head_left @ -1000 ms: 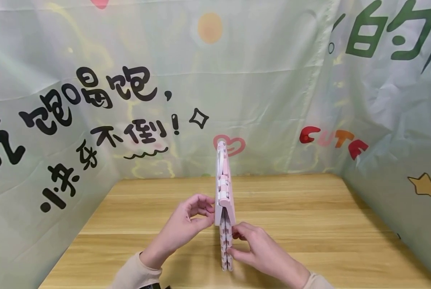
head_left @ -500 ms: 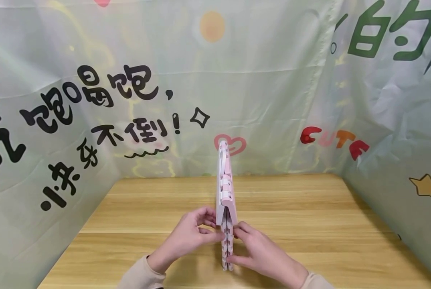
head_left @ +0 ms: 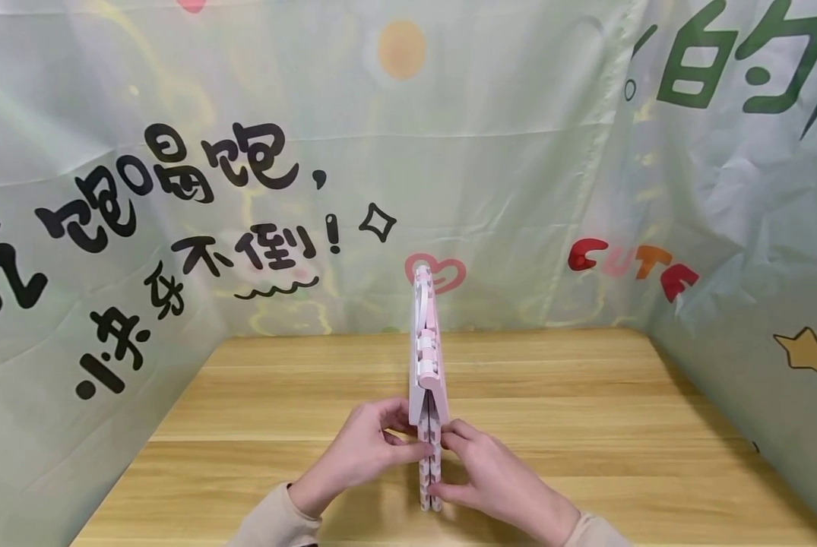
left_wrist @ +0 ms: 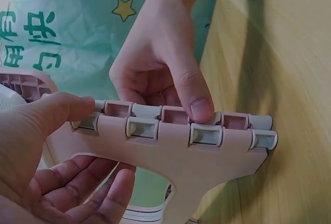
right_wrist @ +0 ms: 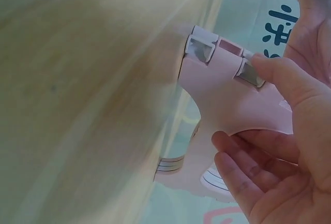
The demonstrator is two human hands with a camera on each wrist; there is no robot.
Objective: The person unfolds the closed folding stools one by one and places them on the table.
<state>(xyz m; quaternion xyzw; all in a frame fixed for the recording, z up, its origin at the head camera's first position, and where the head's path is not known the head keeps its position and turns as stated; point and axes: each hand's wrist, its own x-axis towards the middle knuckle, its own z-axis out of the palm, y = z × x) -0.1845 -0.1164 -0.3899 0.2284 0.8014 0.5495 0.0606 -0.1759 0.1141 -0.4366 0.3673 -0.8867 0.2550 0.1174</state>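
Note:
A pink and white plastic folding stool (head_left: 427, 365) stands folded flat on its edge, its narrow hinged side towards me. My left hand (head_left: 367, 448) grips it from the left, the thumb over the near edge and the fingers curled round the side panel. Lower down on the right side, my right hand (head_left: 500, 482) holds it with the thumb across the same edge. In the left wrist view the pink panel (left_wrist: 207, 164) has a row of interlocking hinge knuckles along its top, with both thumbs on them. The right wrist view shows the curved cut-out of the panel (right_wrist: 227, 89) beside my fingers.
The stool stands on a wood-grain table (head_left: 258, 395). Pale green printed cloth (head_left: 504, 182) hangs behind the table and along both sides, reaching down to its edges.
My left hand has moved down and right along the folding stool, and its thumb now lies over the near edge. My right thumb has shifted slightly lower. The stool stays upright.

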